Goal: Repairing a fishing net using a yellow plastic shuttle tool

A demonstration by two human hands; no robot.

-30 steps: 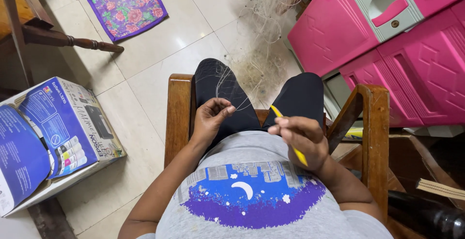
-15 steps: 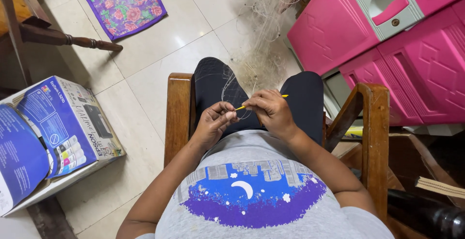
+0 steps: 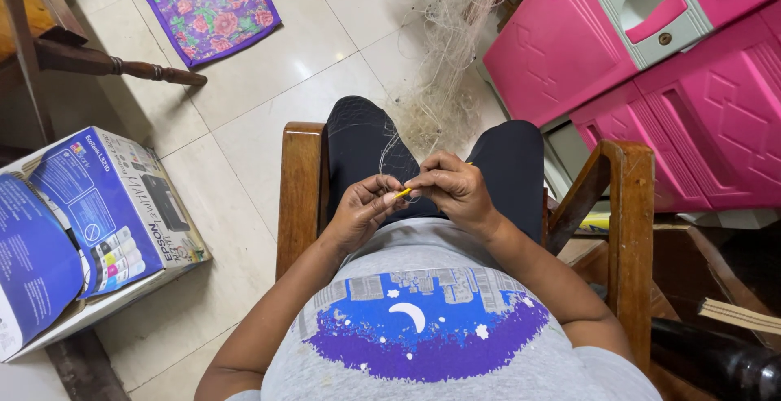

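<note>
Overhead, seated in wooden armchair [image 3: 622,206], black-trousered knees over pale tiled floor [image 3: 244,124]. Upper right: pink plastic cabinet [image 3: 586,51], grey panel with pink handle set in it. Left, resting on floor: open cardboard printer box [image 3: 98,222], mostly blue with white edges, picture of a black printer on one face, row of small coloured ink bottles printed on side, flap lifted toward camera. Top left: purple floral mat [image 3: 203,2], rectangular, flat on tiles, beside dark turned furniture leg [image 3: 122,66]. Ahead of knees: pale fishing net [image 3: 447,51], tangled heap, fine strands trailing to lap. Right hand [image 3: 455,189] pinched closed on yellow netting needle [image 3: 404,193], tip showing between both hands. Left hand [image 3: 362,210] fingers curled narrow, gripping net strands just beside needle tip, hands touching above lap.
</note>
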